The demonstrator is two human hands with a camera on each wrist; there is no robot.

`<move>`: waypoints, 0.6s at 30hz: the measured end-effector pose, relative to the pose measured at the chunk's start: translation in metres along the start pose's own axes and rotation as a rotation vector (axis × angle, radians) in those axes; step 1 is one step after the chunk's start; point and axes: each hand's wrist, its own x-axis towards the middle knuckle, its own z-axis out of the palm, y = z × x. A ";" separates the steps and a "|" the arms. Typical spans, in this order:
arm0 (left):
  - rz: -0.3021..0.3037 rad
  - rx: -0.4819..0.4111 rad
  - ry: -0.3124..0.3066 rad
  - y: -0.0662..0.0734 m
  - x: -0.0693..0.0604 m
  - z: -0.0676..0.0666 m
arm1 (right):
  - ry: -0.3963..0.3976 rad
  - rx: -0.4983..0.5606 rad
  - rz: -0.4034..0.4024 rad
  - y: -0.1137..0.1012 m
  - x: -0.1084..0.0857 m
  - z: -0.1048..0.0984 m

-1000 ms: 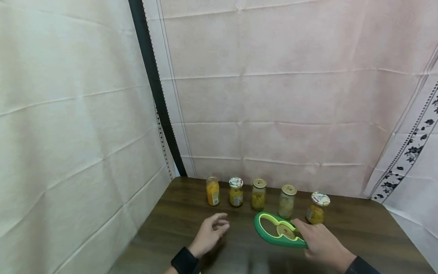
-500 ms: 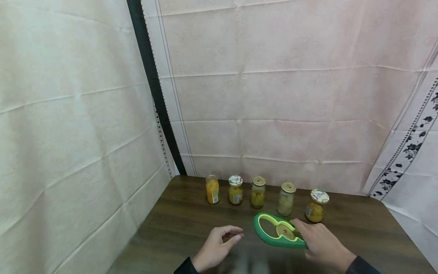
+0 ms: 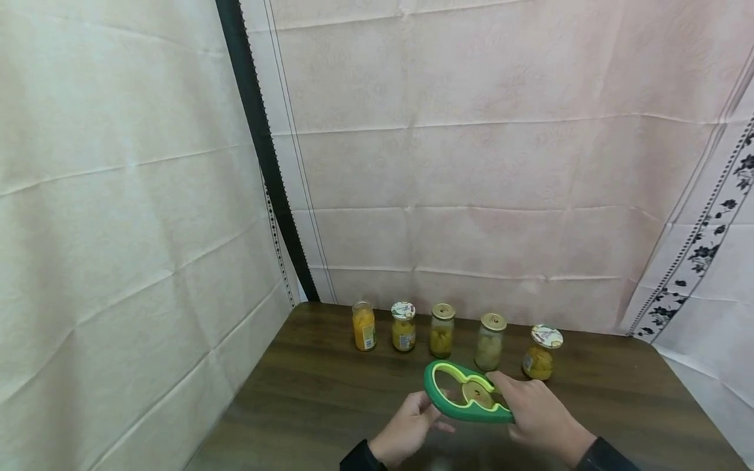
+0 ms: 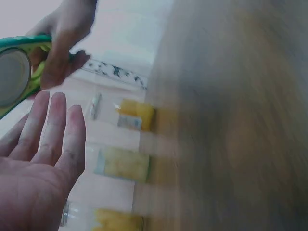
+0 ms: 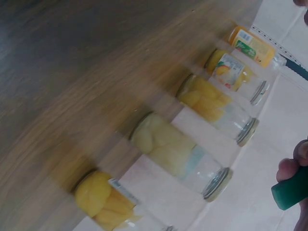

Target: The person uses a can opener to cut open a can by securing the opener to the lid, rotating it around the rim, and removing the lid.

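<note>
My right hand grips the end of a green jar opener with lime-green inner edges. A round gold lid sits within the opener's frame. At the opener's far end is my left hand, its fingers partly hidden behind the frame. In the left wrist view the left hand shows extended fingers and a bare palm, just below the opener; whether it touches cannot be told. Only fingers of the right hand and the opener's green tip appear in the right wrist view.
Several glass jars stand in a row at the table's back. The leftmost, an orange jar, has no lid. A pale-filled jar and a yellow fruit jar stand behind my right hand. Cloth hangs behind the wooden table.
My left hand has moved right, from apart over the table to the opener's left end. The right hand and opener have shifted slightly left, with the lid still in the frame.
</note>
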 end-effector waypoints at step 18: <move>-0.143 -0.305 -0.142 0.020 0.003 0.013 | 0.108 -0.142 -0.191 -0.018 0.019 0.011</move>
